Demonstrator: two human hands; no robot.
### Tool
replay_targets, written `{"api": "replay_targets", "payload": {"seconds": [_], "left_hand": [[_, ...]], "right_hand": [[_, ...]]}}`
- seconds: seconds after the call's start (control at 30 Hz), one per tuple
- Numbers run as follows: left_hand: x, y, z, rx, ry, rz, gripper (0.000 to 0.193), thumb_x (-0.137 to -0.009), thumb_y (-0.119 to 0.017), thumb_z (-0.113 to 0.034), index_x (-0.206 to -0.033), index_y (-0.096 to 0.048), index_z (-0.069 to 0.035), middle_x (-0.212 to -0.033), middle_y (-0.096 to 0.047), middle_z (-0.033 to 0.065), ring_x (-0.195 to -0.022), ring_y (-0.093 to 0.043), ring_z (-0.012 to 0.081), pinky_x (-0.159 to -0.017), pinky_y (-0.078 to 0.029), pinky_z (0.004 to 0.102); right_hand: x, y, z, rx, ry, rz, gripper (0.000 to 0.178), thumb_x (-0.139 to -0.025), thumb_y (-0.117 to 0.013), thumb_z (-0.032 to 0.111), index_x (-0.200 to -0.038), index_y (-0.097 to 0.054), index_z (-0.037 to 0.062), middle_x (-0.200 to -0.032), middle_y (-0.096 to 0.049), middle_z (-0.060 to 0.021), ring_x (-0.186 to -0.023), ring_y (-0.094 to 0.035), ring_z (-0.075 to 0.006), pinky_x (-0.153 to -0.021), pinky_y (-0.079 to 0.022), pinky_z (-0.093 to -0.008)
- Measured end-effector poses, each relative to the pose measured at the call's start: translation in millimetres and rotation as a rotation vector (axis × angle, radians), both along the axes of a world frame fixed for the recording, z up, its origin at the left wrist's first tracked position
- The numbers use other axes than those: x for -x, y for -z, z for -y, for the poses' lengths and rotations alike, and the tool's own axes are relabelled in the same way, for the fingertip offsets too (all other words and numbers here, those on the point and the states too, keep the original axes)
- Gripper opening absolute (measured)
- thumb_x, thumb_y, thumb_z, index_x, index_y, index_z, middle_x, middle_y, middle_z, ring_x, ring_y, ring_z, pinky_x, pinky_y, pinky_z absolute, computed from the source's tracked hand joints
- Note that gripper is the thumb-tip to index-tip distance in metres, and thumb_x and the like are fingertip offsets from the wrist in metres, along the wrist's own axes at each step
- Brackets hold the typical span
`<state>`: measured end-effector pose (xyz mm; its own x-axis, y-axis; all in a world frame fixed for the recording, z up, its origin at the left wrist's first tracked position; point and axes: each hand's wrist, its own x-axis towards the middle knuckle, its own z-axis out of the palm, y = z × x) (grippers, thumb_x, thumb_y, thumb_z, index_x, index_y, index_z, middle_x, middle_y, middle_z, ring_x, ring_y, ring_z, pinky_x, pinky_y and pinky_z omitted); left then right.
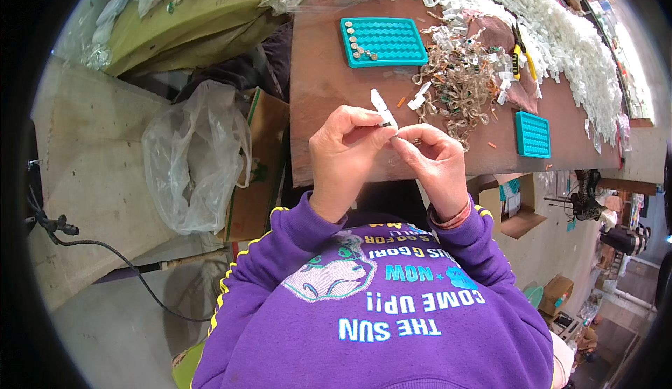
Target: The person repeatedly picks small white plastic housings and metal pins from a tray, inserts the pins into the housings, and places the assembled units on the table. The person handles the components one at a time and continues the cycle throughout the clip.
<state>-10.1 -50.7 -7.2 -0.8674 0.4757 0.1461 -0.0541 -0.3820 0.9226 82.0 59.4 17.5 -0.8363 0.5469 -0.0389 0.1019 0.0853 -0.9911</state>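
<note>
My left hand [348, 152] pinches a small white plastic piece [381, 106] between thumb and fingers, above the table's near edge. A flat white flap sticks up from it, and a dark bit shows near its lower end. Close against it, my right hand [435, 163] has thumb and forefinger pressed together at the piece's lower end. Whatever those fingertips grip is too small to make out. Beyond my hands lies a tangled heap of thin clear-brown loops with small tips [455, 84]. A loose white piece [420, 96] rests at the heap's left edge.
A teal ridged tray [388, 32] holding several small round metal parts lies far left on the brown table [322, 95]. Another teal tray [533, 135] is at right. Yellow-handled pliers [521, 56] lie before a white bank of plastic pieces [560, 46]. A plastic bag [196, 151] hangs left.
</note>
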Motion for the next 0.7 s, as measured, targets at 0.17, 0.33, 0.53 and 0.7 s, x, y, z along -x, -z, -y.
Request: {"api": "replay_targets", "payload": {"seconds": [0.17,0.33,0.53,0.7], "left_hand": [[2,3,2,0.05,-0.025,-0.036,0.015,-0.079,-0.074,0.003,-0.088,-0.062,0.0,-0.084,-0.067,0.0047,-0.081,-0.066,0.0103,-0.071,-0.054,0.0241],[6,5,3,0.065,0.016,0.009,0.015,-0.081,-0.074,0.001,-0.087,-0.061,-0.001,-0.084,-0.067,0.0039,-0.08,-0.065,0.0084,-0.072,-0.053,0.0229],[4,3,4,0.071,0.055,0.064,0.015,-0.081,-0.073,0.001,-0.088,-0.06,-0.001,-0.083,-0.067,0.0029,-0.08,-0.064,0.0074,-0.072,-0.052,0.0225],[5,6,5,0.094,0.067,-0.008,0.015,-0.081,-0.073,0.003,-0.087,-0.059,-0.001,-0.083,-0.066,0.0027,-0.081,-0.064,0.0078,-0.073,-0.053,0.0227]], "right_hand": [[2,0,1,-0.014,-0.022,0.004,0.008,-0.086,-0.067,0.007,-0.088,-0.066,-0.0007,-0.074,-0.068,0.0003,-0.066,-0.059,-0.0008,-0.058,-0.045,-0.0172],[0,-6,-2,-0.079,-0.03,0.06,0.007,-0.086,-0.067,0.007,-0.087,-0.064,0.0003,-0.073,-0.068,-0.0013,-0.064,-0.061,-0.0026,-0.056,-0.046,-0.0178],[-1,-8,-2,-0.032,-0.039,0.063,0.008,-0.086,-0.067,0.007,-0.089,-0.065,-0.0004,-0.071,-0.066,-0.0014,-0.063,-0.062,-0.0041,-0.057,-0.048,-0.0188],[1,-12,-3,-0.291,-0.046,0.123,0.006,-0.085,-0.067,0.005,-0.087,-0.066,0.0,-0.071,-0.066,-0.0002,-0.063,-0.061,-0.0047,-0.057,-0.048,-0.0194]]}}
